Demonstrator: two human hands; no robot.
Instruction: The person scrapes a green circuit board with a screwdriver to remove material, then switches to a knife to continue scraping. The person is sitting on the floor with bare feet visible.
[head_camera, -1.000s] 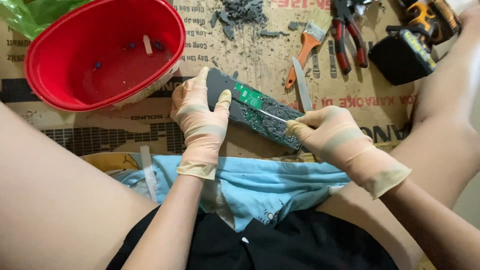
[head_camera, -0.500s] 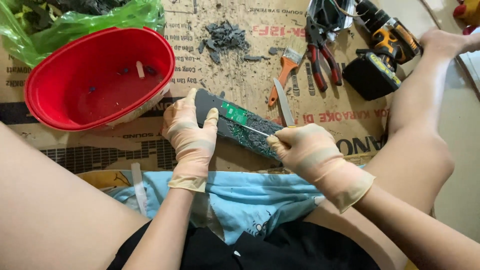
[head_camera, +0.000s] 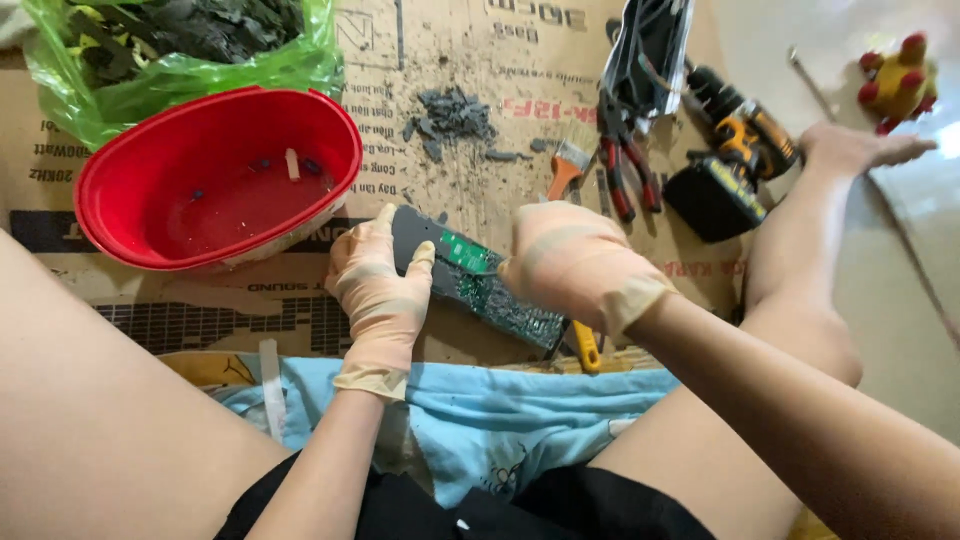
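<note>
My left hand (head_camera: 375, 285), in a tan glove, grips the left end of a long dark device (head_camera: 500, 305) with its case off, so a green circuit board (head_camera: 462, 252) shows. The device lies slanted on cardboard between my legs. My gloved right hand (head_camera: 575, 265) is closed over the device's middle, and a yellow tool handle (head_camera: 587, 350) sticks out beneath it. The tool's tip is hidden under the hand.
A red oval basin (head_camera: 210, 97) holding small bits sits at the upper left, with a green bag (head_camera: 180, 60) of dark scraps behind it. A grey debris pile (head_camera: 455, 115), a brush (head_camera: 565, 165), red-handled pliers (head_camera: 615, 170) and a cordless drill (head_camera: 730, 160) lie beyond. A blue cloth (head_camera: 500, 420) covers my lap.
My right hand has moved left onto the device and now covers its middle, hiding the thin metal tip seen earlier. My left hand keeps its grip on the left end.
</note>
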